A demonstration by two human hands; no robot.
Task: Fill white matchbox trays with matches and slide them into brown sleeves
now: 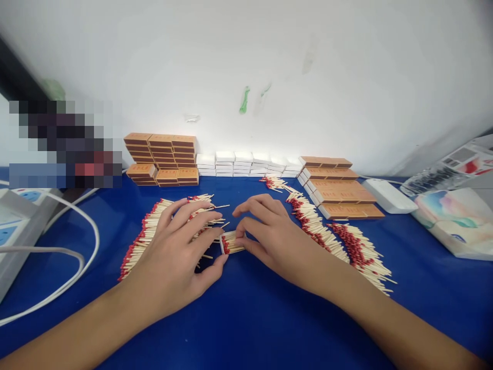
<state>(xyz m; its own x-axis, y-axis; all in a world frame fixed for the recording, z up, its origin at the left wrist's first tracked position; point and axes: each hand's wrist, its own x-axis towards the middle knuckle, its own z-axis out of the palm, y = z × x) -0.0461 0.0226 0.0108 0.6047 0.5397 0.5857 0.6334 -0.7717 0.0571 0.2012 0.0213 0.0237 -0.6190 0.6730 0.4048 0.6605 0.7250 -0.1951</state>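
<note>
A small white matchbox tray (231, 242) filled with red-tipped matches lies on the blue table (254, 318) between my hands. My left hand (181, 246) lies over a heap of loose matches (146, 231), fingers stretched, with its fingertips and thumb touching the tray's left end. My right hand (269, 236) has its fingers curled around the tray's right end, thumb and forefinger pinching it. Another long row of loose matches (339, 241) runs to the right of my right hand.
Orange matchbox sleeves are stacked at the back left (162, 159) and back right (339, 187), with white inner trays (246, 163) lined up against the wall between them. A power strip (15, 226) with white cables (77, 257) lies left. A white adapter (389, 195) and tissue pack (454, 221) sit right.
</note>
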